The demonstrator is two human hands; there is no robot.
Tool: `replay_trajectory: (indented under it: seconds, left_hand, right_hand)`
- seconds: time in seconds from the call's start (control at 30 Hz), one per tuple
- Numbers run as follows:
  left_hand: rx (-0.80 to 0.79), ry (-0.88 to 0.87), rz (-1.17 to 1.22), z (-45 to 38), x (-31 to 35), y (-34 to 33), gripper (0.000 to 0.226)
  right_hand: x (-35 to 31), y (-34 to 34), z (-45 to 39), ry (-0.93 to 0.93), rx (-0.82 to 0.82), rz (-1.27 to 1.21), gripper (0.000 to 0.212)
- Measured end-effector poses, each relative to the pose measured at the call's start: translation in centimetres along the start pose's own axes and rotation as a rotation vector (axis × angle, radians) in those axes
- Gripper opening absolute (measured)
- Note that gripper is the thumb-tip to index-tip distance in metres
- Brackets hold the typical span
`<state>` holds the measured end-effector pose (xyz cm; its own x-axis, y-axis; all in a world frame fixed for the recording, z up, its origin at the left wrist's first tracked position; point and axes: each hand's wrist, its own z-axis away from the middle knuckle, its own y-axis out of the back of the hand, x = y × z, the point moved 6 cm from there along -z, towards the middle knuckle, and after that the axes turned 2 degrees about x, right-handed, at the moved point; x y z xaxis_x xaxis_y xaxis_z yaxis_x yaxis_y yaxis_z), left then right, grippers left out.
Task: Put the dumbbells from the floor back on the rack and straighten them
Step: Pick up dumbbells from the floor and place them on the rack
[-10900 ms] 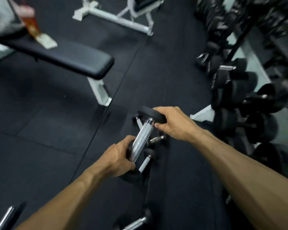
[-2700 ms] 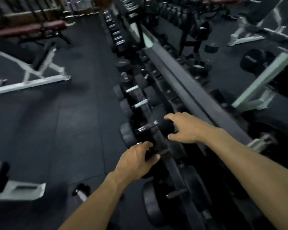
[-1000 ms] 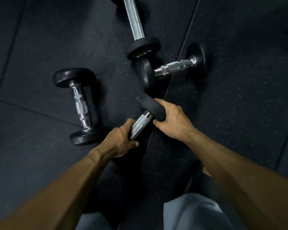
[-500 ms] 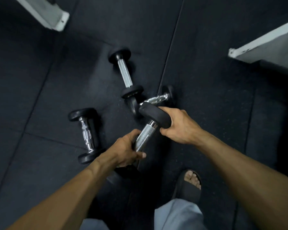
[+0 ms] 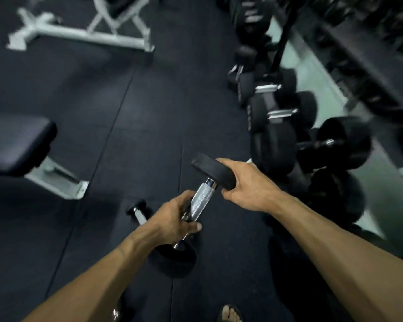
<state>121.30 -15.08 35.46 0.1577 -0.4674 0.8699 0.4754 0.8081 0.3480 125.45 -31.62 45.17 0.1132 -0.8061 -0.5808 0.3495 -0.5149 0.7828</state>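
The left hand is wrapped round the knurled chrome handle of the held dumbbell, fingers curled over the top and thumb tip showing on the near side; the right hand grips the rim of the upper black head, fingers hooked over its far edge and thumb under its near edge; neither hand has any slack in its hold. Both forearms reach forward from the lower corners, the left rising from lower left, the right from lower right, wrists nearly straight; the dumbbell lies tilted between them, upper head away and to the right, lower head near and low, partly hidden under the left wrist; it is held clear of the floor.

Just behind the left hand a small dumbbell lies on the rubber floor, one end hidden by the hand; a sandalled foot shows at the bottom edge. To the right the dumbbell rack runs away along the wall, blurred; large black dumbbells sit in a row on its low tier, the nearest heads just beyond the right hand. To the left stands a padded bench on a white foot; farther off a white bench frame; between benches and rack lies a wide strip of bare dark matting, crossed by seams.
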Motion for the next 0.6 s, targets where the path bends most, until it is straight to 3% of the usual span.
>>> replay_trajectory:
  seconds: [0.3,0.47,0.6]
  left_hand:
    - [-0.083,-0.248,-0.168,-4.6,24.2,-1.9,0.049]
    - [-0.152,-0.302,-0.247,-8.5,33.4,-8.3,0.054]
    - [-0.229,-0.338,-0.292,-12.2,38.8,-15.7,0.043]
  right_hand:
    - [1.1,22.9,6.6,-0.014,0.288,0.057,0.059]
    - [7.0,31.6,10.8,-0.079,0.374,0.043,0.058]
    - [14.7,36.4,14.1,-0.173,0.415,0.020,0.063]
